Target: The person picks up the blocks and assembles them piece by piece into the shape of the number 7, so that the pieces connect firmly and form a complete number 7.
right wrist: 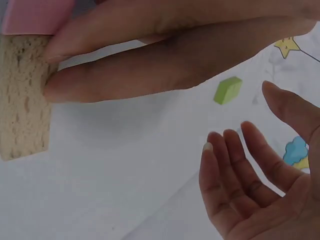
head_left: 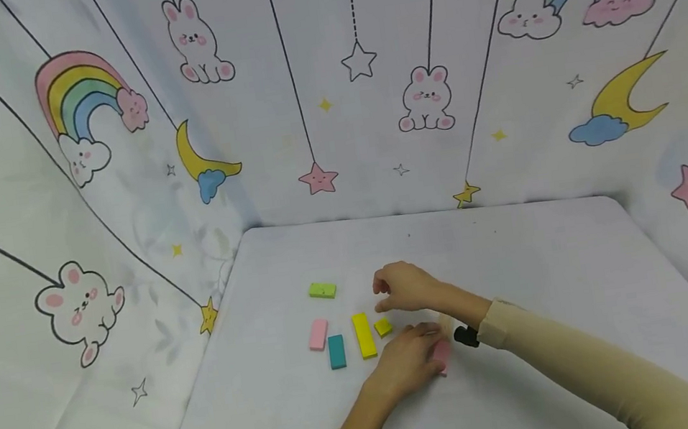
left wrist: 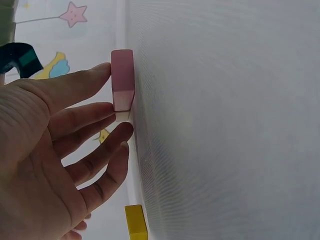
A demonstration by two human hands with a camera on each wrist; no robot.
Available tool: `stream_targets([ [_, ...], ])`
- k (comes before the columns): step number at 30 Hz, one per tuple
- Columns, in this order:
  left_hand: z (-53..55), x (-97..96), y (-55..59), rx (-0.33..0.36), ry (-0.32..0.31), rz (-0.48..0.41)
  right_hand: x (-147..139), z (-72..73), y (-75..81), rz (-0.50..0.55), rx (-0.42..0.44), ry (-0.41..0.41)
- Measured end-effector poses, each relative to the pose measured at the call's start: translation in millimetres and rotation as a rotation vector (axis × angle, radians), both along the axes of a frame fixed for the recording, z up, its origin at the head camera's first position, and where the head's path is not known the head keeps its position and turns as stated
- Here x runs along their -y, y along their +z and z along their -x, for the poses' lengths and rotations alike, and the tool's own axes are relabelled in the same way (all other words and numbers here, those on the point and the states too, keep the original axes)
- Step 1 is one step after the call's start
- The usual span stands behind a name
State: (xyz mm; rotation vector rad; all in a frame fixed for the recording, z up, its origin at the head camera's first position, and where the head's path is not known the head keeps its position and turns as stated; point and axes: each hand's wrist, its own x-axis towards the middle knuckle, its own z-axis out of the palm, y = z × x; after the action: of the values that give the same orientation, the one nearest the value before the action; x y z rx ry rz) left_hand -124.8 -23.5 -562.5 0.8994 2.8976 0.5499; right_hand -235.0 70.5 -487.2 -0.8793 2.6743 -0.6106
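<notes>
My left hand (head_left: pixel 405 362) lies alongside a pink block (head_left: pixel 443 357) and a natural wood block (head_left: pixel 446 323), which stand end to end on the white table. In the left wrist view its thumb touches the side of the pink block (left wrist: pixel 122 75), and its index and middle fingertips reach the wood block (left wrist: pixel 122 117) behind. Thumb and fingers are on the same side. My right hand (head_left: pixel 409 287) hovers beyond them, fingers loosely bent, holding nothing; the right wrist view shows a gap between its thumb and fingers. Part of the wood block is hidden by the arms in the head view.
Left of my hands lie a long yellow block (head_left: pixel 364 335), a small yellow block (head_left: pixel 383 327), a teal block (head_left: pixel 337 352), another pink block (head_left: pixel 318 334) and a green block (head_left: pixel 323 290). A patterned curtain (head_left: pixel 346 134) borders the table's (head_left: pixel 518 249) far edge.
</notes>
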Motion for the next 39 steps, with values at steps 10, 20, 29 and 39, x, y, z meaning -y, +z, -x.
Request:
stream_targets([
  [10,-0.9,-2.8,-1.1,-0.047,-0.024,0.025,39.2,4.2,4.5,-0.130,0.035,0.305],
  [20,-1.2,-6.5,-4.1,-0.041,0.005,0.063,74.3,-5.7,2.9,-0.188,0.020,0.370],
  [29,-2.6,-0.3,-4.6,0.022,0.036,-0.036,94.9,-14.8,-7.5,-0.287,-0.007,0.472],
  [39,-0.3,3.2,-5.9,0.117,0.049,-0.116,110.9,-18.9,-17.7,-0.389,-0.067,0.525],
])
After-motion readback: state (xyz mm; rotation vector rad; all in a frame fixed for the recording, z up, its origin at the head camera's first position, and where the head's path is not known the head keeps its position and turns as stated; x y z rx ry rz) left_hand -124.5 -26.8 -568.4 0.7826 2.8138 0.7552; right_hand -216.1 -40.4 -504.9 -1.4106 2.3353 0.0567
